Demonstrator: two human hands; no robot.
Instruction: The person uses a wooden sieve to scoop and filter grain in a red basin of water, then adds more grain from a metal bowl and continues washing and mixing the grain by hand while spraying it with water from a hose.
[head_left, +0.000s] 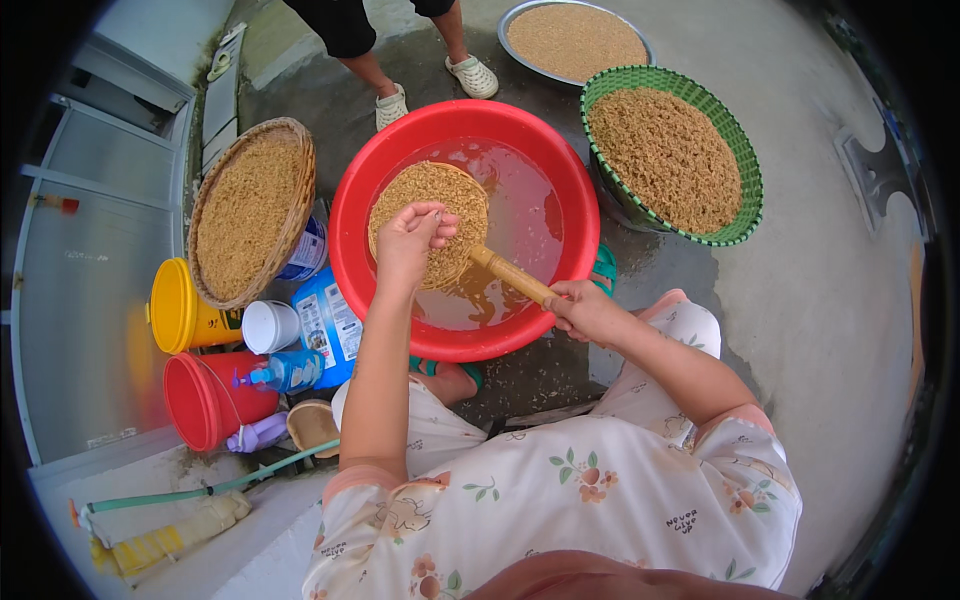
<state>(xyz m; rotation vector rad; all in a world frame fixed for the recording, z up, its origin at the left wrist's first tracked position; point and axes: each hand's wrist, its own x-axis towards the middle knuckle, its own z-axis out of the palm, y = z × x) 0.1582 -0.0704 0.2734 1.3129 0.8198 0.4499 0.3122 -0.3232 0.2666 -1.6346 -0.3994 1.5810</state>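
Observation:
A large red plastic tub (469, 349) of cloudy water stands between my knees. My right hand (589, 311) grips the bamboo handle (514, 276) of a round woven ladle, which lies over the water in the tub's left half. Wet, husked-looking grain (457, 202) fills the ladle and hides most of its weave. Just above that grain is my left hand (420, 232), fingers curled and thumb drawn in against them. Whether a small bit is pinched there is too fine to tell.
Grain also fills a green woven basket (750, 206) at right, a wicker basket (300, 150) at left and a metal basin (514, 52) behind. A person (367, 64) stands beyond the tub. Buckets, including a red one (191, 401), a blue jug (330, 315) and a hose (172, 491) crowd the left.

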